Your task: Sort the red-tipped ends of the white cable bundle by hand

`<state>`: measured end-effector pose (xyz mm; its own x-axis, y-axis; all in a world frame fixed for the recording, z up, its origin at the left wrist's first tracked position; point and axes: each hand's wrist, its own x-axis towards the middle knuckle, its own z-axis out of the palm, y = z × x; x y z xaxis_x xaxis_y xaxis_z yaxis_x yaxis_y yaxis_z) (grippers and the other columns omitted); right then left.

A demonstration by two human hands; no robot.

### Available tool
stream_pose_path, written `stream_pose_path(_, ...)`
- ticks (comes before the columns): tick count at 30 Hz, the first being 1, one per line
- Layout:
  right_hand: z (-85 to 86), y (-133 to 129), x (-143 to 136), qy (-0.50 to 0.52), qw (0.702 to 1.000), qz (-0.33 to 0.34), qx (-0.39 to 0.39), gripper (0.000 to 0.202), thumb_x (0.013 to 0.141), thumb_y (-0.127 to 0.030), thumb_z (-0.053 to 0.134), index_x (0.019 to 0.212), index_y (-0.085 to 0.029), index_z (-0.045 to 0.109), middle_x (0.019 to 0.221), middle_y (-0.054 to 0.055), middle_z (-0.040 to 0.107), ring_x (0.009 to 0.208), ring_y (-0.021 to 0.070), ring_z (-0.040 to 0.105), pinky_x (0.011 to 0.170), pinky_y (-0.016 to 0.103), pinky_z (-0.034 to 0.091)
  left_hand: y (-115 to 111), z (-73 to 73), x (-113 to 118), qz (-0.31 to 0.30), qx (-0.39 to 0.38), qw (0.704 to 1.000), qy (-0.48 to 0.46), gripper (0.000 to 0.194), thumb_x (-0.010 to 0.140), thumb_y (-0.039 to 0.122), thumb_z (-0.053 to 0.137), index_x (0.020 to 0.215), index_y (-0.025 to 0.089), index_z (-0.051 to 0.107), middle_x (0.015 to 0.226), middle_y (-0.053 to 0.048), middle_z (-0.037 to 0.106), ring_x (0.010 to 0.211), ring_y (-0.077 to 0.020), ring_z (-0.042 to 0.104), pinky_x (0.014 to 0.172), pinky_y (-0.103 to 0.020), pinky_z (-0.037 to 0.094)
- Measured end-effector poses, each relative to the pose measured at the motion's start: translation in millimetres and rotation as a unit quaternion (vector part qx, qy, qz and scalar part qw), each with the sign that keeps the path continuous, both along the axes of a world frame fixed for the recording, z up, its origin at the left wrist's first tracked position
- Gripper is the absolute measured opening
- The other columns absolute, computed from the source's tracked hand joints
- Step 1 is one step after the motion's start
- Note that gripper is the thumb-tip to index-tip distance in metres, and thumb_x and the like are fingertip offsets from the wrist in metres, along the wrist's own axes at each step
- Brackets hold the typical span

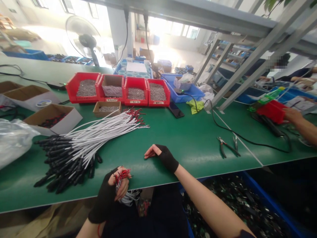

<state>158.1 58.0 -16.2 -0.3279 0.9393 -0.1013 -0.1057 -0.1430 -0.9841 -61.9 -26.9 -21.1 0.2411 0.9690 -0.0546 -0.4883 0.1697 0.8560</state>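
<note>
Left hand (116, 186) fingers clamped on wire bundle (123, 188) at surface (188, 142) edge; right hand (162, 155) flat, fingers loosely together, just right; wire pile (94, 138) up-left, nearer left hand, axis diagonal.

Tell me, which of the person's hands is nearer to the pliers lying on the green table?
Right. The right hand rests on the green table, with bare mat between it and the pliers to its right. The left hand is farther off at the near edge, clutching a wire bundle.
</note>
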Motion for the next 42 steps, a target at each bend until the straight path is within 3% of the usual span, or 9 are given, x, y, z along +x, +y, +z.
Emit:
stream_pose_path(6,10.3,-29,6,0.011,0.999,0.038,-0.028,0.067,0.084,-0.075,0.051,0.08,-0.011,0.072,0.081,0.012,0.074,0.075,0.0175,0.073,0.077,0.028,0.058,-2,3.3,3,0.004,-0.013,1.0,-0.001,0.042,0.092,0.051,0.062,0.079,0.012,0.067,0.037,0.006,0.032,0.028,-0.0077,0.024,0.03,-0.016,0.027)
stream_pose_path(13,12.7,30,17,0.039,0.999,-0.036,0.012,0.063,0.08,-0.074,0.056,0.078,-0.012,0.071,0.082,0.009,0.074,0.078,0.0175,0.074,0.078,0.028,0.058,-1,-5.1,0,0.0,0.007,1.0,-0.016,0.043,0.091,0.054,0.062,0.082,0.012,0.069,0.036,0.005,0.033,0.027,-0.0071,0.024,0.03,-0.016,0.029)
stream_pose_path(17,5.1,44,-6,0.004,0.997,0.081,-0.009,0.071,0.074,-0.08,0.058,0.074,-0.01,0.07,0.075,0.01,0.073,0.068,0.017,0.072,0.07,0.026,0.056,-1,-4.0,1,-0.001,0.007,1.0,-0.018,0.043,0.091,0.053,0.063,0.081,0.012,0.069,0.036,0.005,0.032,0.027,-0.007,0.024,0.029,-0.016,0.03)
stream_pose_path(21,10.6,25,-22,-0.014,0.974,0.225,-0.017,0.071,0.077,-0.078,0.056,0.072,-0.009,0.069,0.071,0.009,0.071,0.064,0.0144,0.07,0.068,0.023,0.054,-3,-2.8,2,0.009,-0.001,1.0,-0.012,0.043,0.092,0.053,0.061,0.081,0.012,0.069,0.038,0.005,0.032,0.028,-0.0066,0.025,0.03,-0.015,0.03)
stream_pose_path(28,24.2,-4,5,-0.053,0.926,0.37,-0.05,0.068,0.084,-0.072,0.053,0.069,-0.007,0.066,0.069,0.008,0.069,0.058,0.0106,0.068,0.065,0.018,0.049,-2,1.5,3,0.007,-0.013,1.0,0.003,0.038,0.094,0.046,0.059,0.079,0.012,0.069,0.037,0.005,0.032,0.027,-0.0077,0.026,0.03,-0.016,0.029)
stream_pose_path(31,21.9,-10,19,-0.023,0.957,0.283,-0.06,0.066,0.086,-0.069,0.053,0.072,-0.007,0.069,0.071,0.011,0.071,0.064,0.0142,0.07,0.069,0.022,0.053,-1,0.7,2,0.004,-0.008,1.0,0.002,0.038,0.094,0.045,0.058,0.08,0.012,0.069,0.037,0.006,0.032,0.028,-0.0076,0.025,0.03,-0.016,0.029)
stream_pose_path(34,14.0,-19,33,0.012,0.999,0.023,-0.029,0.061,0.092,-0.064,0.046,0.076,-0.011,0.072,0.077,0.01,0.074,0.075,0.0162,0.072,0.078,0.027,0.055,-2,-2.2,1,0.006,0.0,1.0,-0.001,0.038,0.096,0.045,0.055,0.082,0.013,0.069,0.037,0.006,0.032,0.028,-0.0075,0.023,0.03,-0.015,0.028)
stream_pose_path(37,4.3,-31,43,-0.001,0.979,-0.201,-0.007,0.057,0.092,-0.061,0.047,0.078,-0.012,0.073,0.083,0.011,0.074,0.082,0.0199,0.072,0.085,0.033,0.055,-2,-3.5,0,0.005,0.002,1.0,0.0,0.037,0.096,0.044,0.054,0.083,0.013,0.069,0.037,0.005,0.031,0.028,-0.0078,0.024,0.03,-0.016,0.028)
stream_pose_path(42,-0.9,-48,28,-0.102,0.964,-0.242,0.049,0.057,0.094,-0.06,0.043,0.082,-0.013,0.074,0.089,0.01,0.074,0.086,0.019,0.072,0.087,0.034,0.055,-2,-1.3,1,0.003,-0.007,1.0,0.007,0.036,0.095,0.045,0.057,0.081,0.014,0.069,0.036,0.005,0.033,0.028,-0.0078,0.025,0.03,-0.016,0.029)
